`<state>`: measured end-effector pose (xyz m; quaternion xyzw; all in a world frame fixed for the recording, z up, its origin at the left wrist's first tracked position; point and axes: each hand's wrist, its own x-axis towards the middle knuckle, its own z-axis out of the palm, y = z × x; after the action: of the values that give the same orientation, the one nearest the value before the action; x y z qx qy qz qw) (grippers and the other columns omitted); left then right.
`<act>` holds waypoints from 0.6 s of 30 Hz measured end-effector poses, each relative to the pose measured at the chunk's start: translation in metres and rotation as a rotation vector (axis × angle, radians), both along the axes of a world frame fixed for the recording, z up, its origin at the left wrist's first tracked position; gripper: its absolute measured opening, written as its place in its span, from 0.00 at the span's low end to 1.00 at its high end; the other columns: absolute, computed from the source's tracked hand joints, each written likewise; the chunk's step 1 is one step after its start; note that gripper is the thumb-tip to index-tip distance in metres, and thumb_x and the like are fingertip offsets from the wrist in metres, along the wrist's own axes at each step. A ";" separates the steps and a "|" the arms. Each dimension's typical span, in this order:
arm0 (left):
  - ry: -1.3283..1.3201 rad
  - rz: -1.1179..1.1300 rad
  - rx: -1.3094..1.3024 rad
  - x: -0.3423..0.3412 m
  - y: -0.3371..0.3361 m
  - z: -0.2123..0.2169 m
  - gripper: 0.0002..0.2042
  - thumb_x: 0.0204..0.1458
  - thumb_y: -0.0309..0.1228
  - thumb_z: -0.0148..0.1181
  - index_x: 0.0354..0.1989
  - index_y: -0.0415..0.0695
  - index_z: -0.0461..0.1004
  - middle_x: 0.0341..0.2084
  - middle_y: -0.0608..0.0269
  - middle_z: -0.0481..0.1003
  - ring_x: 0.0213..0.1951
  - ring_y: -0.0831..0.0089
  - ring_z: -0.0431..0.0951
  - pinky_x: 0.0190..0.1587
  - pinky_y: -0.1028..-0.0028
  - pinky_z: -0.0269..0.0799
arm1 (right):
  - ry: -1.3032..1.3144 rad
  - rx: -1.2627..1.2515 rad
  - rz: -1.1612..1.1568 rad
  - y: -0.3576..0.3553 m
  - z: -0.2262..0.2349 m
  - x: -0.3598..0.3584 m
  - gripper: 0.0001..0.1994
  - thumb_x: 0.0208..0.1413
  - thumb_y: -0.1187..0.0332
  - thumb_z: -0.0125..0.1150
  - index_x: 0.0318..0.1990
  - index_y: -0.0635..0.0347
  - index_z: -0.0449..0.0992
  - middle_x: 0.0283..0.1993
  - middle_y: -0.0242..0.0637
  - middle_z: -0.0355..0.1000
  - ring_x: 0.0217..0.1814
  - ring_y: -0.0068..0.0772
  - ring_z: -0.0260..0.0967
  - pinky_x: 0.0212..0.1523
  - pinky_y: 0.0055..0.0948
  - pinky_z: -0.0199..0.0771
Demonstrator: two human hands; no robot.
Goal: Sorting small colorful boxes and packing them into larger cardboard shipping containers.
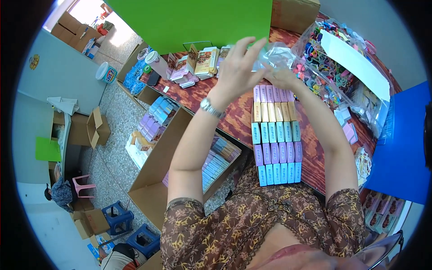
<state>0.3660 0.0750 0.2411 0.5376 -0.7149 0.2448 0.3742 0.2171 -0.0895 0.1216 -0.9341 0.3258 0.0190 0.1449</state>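
My left hand (pixel 237 67) and my right hand (pixel 281 77) are raised together above the wooden table (pixel 211 96), both gripping a small clear plastic bag (pixel 276 56). A silver watch sits on my left wrist. Below my hands, rows of small flat packs (pixel 275 135) in purple, yellow, teal and blue lie side by side on the table. What is inside the bag cannot be made out.
A large clear bag of colourful hair ties (pixel 335 67) with a white card lies at right. Brown-and-pink packets (pixel 202 63) and a green board (pixel 189 22) stand at the back. Open cardboard boxes (pixel 153 180) of packs sit on the floor at left, near blue stools.
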 end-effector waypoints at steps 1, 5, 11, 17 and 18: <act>0.116 -0.079 -0.018 -0.005 0.005 -0.004 0.25 0.48 0.26 0.64 0.58 0.39 0.68 0.43 0.57 0.73 0.44 0.58 0.77 0.45 0.62 0.75 | -0.154 0.021 -0.011 -0.010 -0.010 -0.006 0.37 0.63 0.35 0.35 0.72 0.47 0.56 0.63 0.53 0.68 0.66 0.55 0.64 0.66 0.48 0.61; 0.527 0.095 -0.059 -0.006 0.050 -0.095 0.11 0.45 0.26 0.68 0.37 0.41 0.74 0.36 0.59 0.75 0.43 0.56 0.74 0.45 0.60 0.71 | -0.281 0.073 0.059 -0.032 -0.025 -0.012 0.35 0.63 0.38 0.42 0.72 0.46 0.57 0.63 0.53 0.68 0.67 0.55 0.62 0.66 0.46 0.60; 0.588 -0.210 0.467 -0.065 0.037 -0.100 0.14 0.54 0.31 0.60 0.48 0.40 0.76 0.33 0.51 0.75 0.36 0.54 0.76 0.39 0.60 0.72 | -0.121 0.427 -0.032 0.012 0.039 0.001 0.33 0.61 0.45 0.50 0.71 0.46 0.58 0.68 0.52 0.63 0.69 0.55 0.60 0.68 0.43 0.58; 0.627 0.133 0.699 -0.014 -0.027 -0.113 0.18 0.61 0.42 0.49 0.50 0.42 0.75 0.45 0.39 0.76 0.47 0.43 0.76 0.50 0.54 0.71 | -0.133 0.071 0.281 -0.012 0.001 -0.003 0.35 0.57 0.55 0.56 0.72 0.48 0.56 0.75 0.48 0.51 0.70 0.54 0.59 0.68 0.41 0.60; 0.592 0.200 0.696 -0.008 -0.027 -0.110 0.18 0.62 0.43 0.47 0.49 0.43 0.75 0.45 0.39 0.77 0.46 0.42 0.77 0.50 0.53 0.72 | -0.291 0.238 0.116 -0.013 -0.001 -0.012 0.35 0.57 0.57 0.55 0.72 0.49 0.54 0.75 0.46 0.52 0.68 0.53 0.61 0.66 0.42 0.62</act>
<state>0.3579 0.0480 0.1310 0.7442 -0.5615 -0.1384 0.3341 0.2054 -0.1025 0.1207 -0.9204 0.2427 -0.0694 0.2985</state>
